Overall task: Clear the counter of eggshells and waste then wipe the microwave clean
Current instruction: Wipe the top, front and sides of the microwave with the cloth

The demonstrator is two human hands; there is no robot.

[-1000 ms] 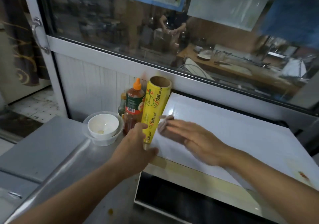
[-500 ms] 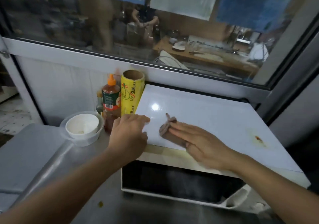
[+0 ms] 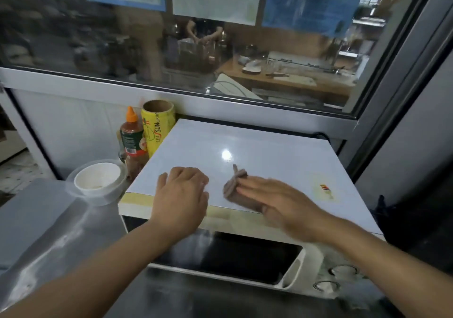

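- While your right hand (image 3: 277, 205) lies flat on the brown cloth (image 3: 232, 190), fingers straight and pressing rather than curled round it, keep the whole palm bearing down so the cloth drags evenly across the microwave (image 3: 245, 151) top; the hand is motion-blurred, so how hard it presses is a guess.
- Work in overlapping passes from the front left toward the right, because the yellowish stain (image 3: 324, 190) with its red-orange speck sits well to the right of the cloth and looks untouched.
- Expect that stain to need several short, firm rubs; 1 light sweep would probably just smear it.
- Keep your left hand (image 3: 181, 195) where it rests, knuckles up on the front left of the top with fingers loosely bent and gripping nothing, so the oven stays put as you push.
- Mind the loose tail of the cloth poking up beyond your fingertips; tuck it under if it flaps.
- Watch the left edge: the yellow wrap roll (image 3: 158, 126) and the sauce bottle (image 3: 132, 139) stand just beside the microwave, and a wide stroke could knock them.
- Note that the cloth sits between your 2 hands, under the right and apart from the left.
- Leave the white cup in its clear bowl (image 3: 98, 183) on the steel counter (image 3: 36, 219), left of the oven; I see no eggshells there.
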